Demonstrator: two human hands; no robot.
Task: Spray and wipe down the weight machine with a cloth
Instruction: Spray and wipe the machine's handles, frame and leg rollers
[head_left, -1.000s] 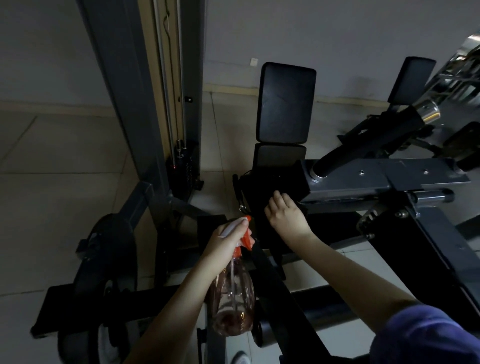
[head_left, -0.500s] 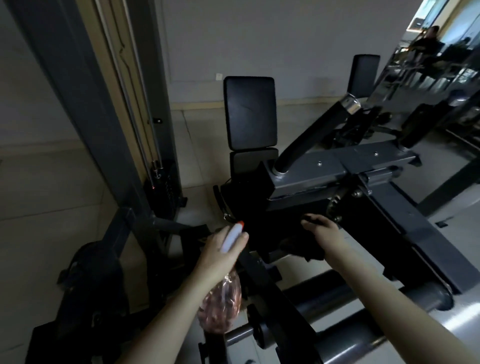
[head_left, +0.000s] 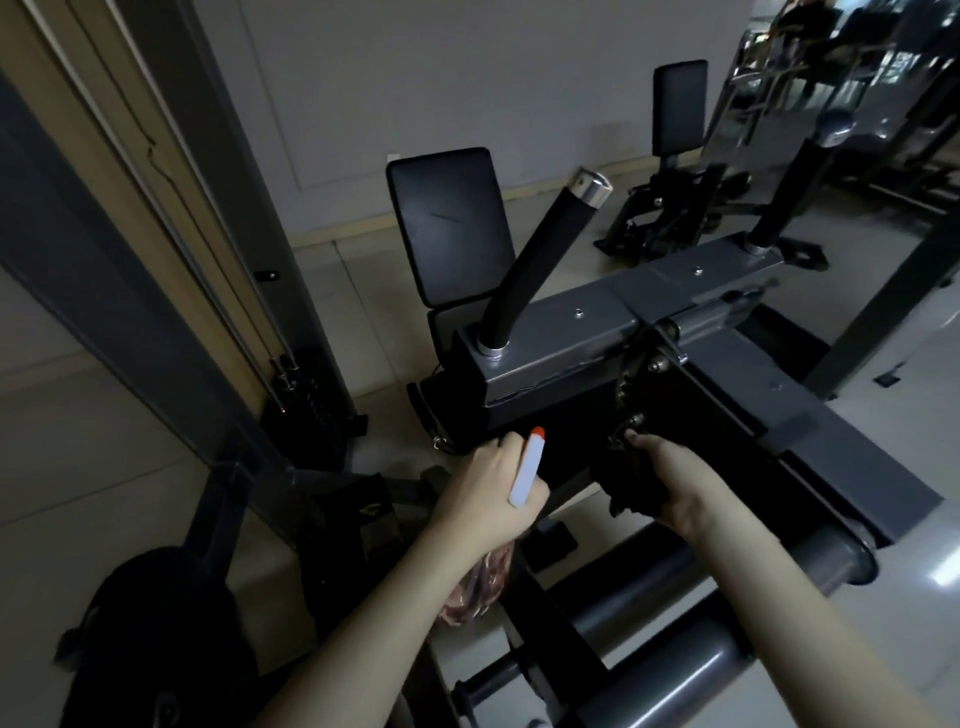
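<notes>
The left hand (head_left: 488, 493) grips one clear plastic spray bottle (head_left: 475, 592) (orange tip); the right hand (head_left: 675, 483) clutches one black cloth (head_left: 631, 493) against the grey metal weight machine (head_left: 561, 338).

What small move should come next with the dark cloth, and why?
Probably wipe the dark crumpled cloth sideways along the black side panel: the right hand grips it against that panel below the grey metal plate, while the left hand holds the clear spray bottle.
</notes>
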